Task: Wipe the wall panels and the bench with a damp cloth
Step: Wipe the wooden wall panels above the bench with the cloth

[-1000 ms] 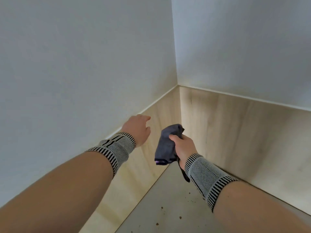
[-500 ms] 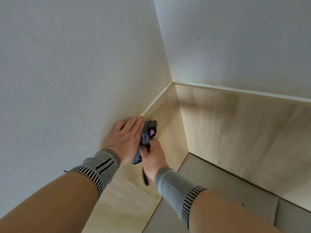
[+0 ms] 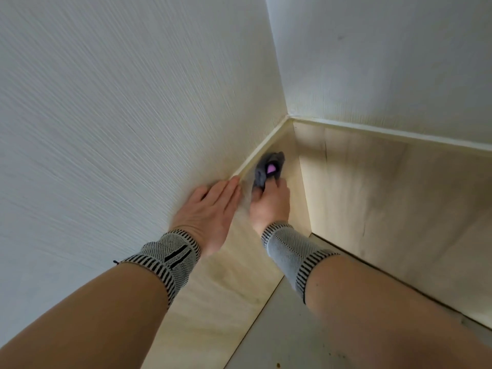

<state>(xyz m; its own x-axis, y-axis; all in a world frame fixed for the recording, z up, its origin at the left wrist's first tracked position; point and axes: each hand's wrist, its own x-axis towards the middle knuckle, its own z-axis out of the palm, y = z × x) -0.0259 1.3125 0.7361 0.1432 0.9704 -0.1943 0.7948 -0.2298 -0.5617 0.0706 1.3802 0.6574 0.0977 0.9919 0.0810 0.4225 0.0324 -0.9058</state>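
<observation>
Single head-worn view, close, angled down into the wall corner (image 3: 288,118).

Wall panels (image 3: 372,209): pale wood, matt, faint grain; above them, upper wall (image 3: 119,102): white, matt, finely ribbed texture; below the panels, bench (image 3: 279,328): grey, matt, speckled; against the panels, cloth (image 3: 263,169): dark grey soft fabric, purple tag; wrist bands (image 3: 290,251): grey knit, striped ribbed edges
</observation>
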